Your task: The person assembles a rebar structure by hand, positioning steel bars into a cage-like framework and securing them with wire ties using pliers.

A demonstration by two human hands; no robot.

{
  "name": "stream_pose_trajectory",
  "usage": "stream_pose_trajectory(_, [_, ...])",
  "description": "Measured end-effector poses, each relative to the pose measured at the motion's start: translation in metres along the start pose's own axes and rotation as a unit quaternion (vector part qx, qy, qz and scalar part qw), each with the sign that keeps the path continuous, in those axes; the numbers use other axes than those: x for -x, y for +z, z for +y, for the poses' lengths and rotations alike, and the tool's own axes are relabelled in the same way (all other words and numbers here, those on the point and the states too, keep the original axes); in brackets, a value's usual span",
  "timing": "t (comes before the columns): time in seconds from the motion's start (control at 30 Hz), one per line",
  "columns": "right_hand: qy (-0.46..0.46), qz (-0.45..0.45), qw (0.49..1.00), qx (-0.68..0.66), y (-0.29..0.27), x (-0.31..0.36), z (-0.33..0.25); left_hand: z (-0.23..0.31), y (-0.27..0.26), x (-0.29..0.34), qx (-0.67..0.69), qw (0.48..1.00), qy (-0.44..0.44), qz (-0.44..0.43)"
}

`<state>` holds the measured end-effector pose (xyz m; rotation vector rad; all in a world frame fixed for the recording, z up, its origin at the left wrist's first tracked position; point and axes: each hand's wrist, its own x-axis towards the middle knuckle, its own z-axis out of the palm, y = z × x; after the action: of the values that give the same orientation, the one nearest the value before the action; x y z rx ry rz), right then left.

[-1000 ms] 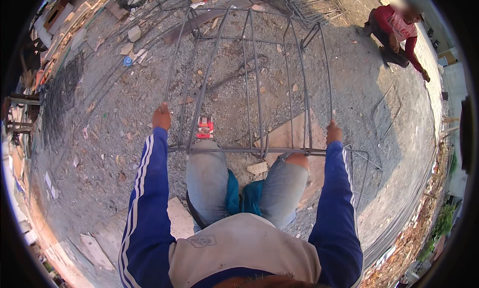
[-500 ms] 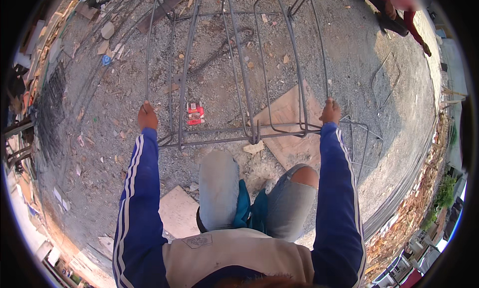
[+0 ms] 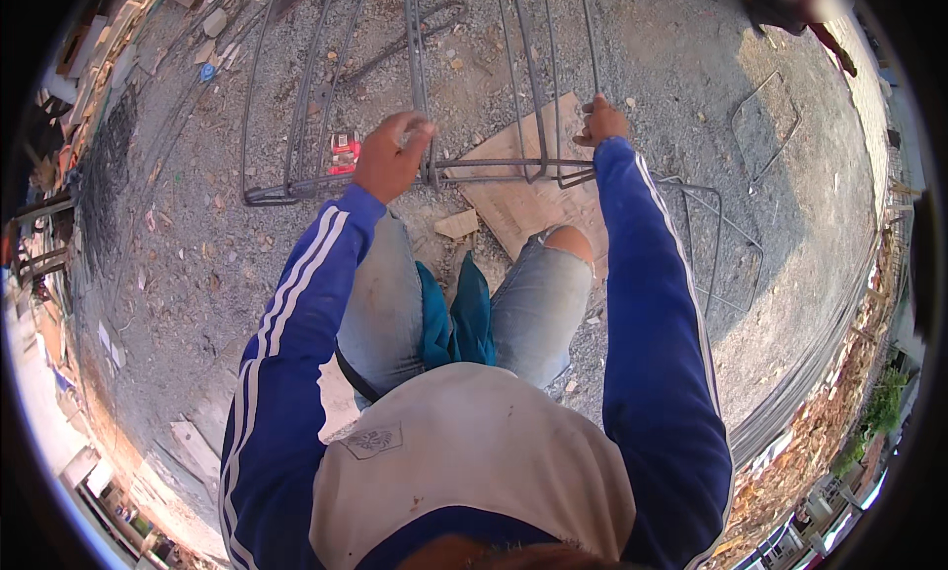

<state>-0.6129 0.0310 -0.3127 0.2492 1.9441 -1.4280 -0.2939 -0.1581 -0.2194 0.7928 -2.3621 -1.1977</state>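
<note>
Long royal-blue fabric sleeves (image 3: 662,313) bear white lengthwise stripes (image 3: 294,274); the beige shirt front (image 3: 484,442) is smudged (a small outlined emblem (image 3: 374,440) marks it), and faded light-blue denim trousers (image 3: 379,308) gape at the right knee (image 3: 570,241).

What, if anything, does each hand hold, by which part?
The right hand holds the metal frame by its rightmost bar; whether the left hand holds anything cannot be told.
</note>
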Motion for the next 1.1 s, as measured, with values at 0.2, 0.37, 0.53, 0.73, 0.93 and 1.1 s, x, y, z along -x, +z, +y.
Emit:
stream_pose_trajectory(0.2, [-0.218, 0.050, 0.939, 0.261, 0.004, -0.011, 0.012, 0.064, 0.154, 0.002, -0.111, 0.990, -0.072, -0.049])
stream_pose_trajectory(0.37, [-0.190, 0.069, 0.927, 0.315, 0.003, -0.003, 0.006, 0.057, 0.161, -0.001, -0.154, 0.986, -0.049, -0.053])
stream_pose_trajectory(0.53, [-0.281, 0.039, 0.710, 0.645, 0.020, 0.003, 0.012, 0.021, 0.138, 0.017, -0.178, 0.983, -0.030, -0.017])
stream_pose_trajectory(0.73, [-0.289, -0.010, 0.816, 0.500, -0.011, -0.136, 0.065, 0.039, 0.140, -0.001, -0.131, 0.986, -0.054, -0.088])
stream_pose_trajectory(0.93, [-0.344, 0.082, 0.772, 0.529, -0.076, -0.173, 0.050, 0.063, 0.165, -0.039, -0.101, 0.976, -0.074, -0.176])
stream_pose_trajectory(1.1, [-0.002, -0.019, 0.998, -0.067, 0.023, 0.025, 0.000, 0.015, 0.123, 0.000, -0.046, 0.997, -0.058, -0.010])
